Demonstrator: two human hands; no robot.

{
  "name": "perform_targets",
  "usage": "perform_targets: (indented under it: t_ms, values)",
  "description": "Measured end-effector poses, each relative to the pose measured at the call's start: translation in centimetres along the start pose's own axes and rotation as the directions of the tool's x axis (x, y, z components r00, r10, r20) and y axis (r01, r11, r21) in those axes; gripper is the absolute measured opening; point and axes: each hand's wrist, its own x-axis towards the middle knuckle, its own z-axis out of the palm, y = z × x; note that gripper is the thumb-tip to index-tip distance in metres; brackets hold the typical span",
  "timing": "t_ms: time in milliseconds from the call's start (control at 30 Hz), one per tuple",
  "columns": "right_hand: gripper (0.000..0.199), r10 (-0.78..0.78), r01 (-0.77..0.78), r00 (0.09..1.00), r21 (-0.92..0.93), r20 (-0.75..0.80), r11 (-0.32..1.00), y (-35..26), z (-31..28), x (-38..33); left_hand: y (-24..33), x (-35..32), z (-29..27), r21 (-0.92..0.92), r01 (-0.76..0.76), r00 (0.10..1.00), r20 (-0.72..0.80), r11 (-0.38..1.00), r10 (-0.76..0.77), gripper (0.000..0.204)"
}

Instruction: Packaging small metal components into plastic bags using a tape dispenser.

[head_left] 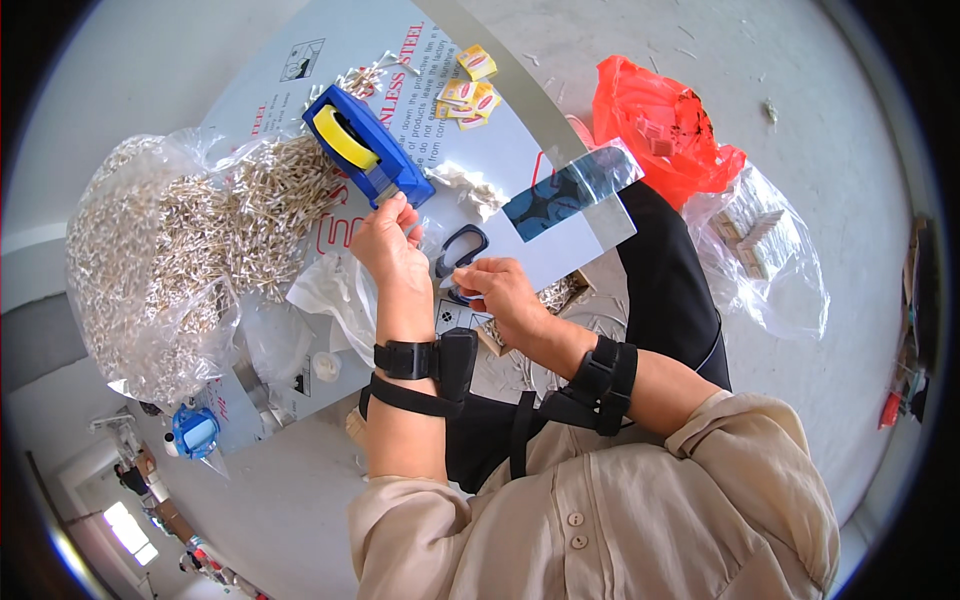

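Note:
My left hand [388, 245] is at the front end of a blue tape dispenser [405, 165], which carries a yellow roll [343, 138]. Its thumb and fingertips pinch the tape end by the cutter. Lower and to the right, my right hand [503, 300] has its thumb and fingers pressed together; what they hold, if anything, is too small to make out. Just beyond those fingers lies a pair of scissors [477, 236] with dark handle loops, partly covered by the hand. A crumpled white plastic bag [340, 305] lies beside my left wrist.
A big clear bag of cotton swabs [160, 270] spills over the table's left side. Small yellow-and-white packets [470, 100], crumpled white scraps [470, 190] and a dark glossy sheet [560, 200] are on the table [590, 238]. Red [650, 120] and clear bags [775, 270] stand at right; an open swab box [572, 290] is below.

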Motion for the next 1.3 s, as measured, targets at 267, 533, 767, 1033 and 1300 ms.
perform_targets:
  t_ms: [267,533,767,1033,1300]
  values:
    - [0.017,0.102,-0.101,0.992,-0.008,0.069,0.995,0.7,-0.3,-0.6,-1.2,0.5,-1.2,0.072,-0.07,0.998,0.016,0.995,0.069,0.01]
    - [0.016,-0.08,0.087,0.987,-0.046,0.14,0.995,-1.3,-4.3,-2.8,0.5,-1.4,-2.6,0.012,-0.063,0.928,0.37,0.998,0.054,0.011]
    - [0.01,-0.123,0.114,0.979,0.066,0.163,0.991,-1.5,-8.8,-4.8,-1.5,-3.4,-0.3,-0.067,0.131,0.804,0.591,0.989,-0.066,0.011]
    - [0.01,-0.152,0.176,0.978,0.178,-0.14,0.968,-1.8,-12.8,-4.3,-4.1,-3.7,4.7,0.156,-0.176,0.714,0.7,0.972,0.017,0.007]
    - [0.016,-0.152,0.189,0.968,0.181,-0.198,0.965,-1.7,-14.8,-2.7,-5.6,-3.1,7.7,0.209,-0.188,0.642,0.766,0.96,-0.041,0.009]
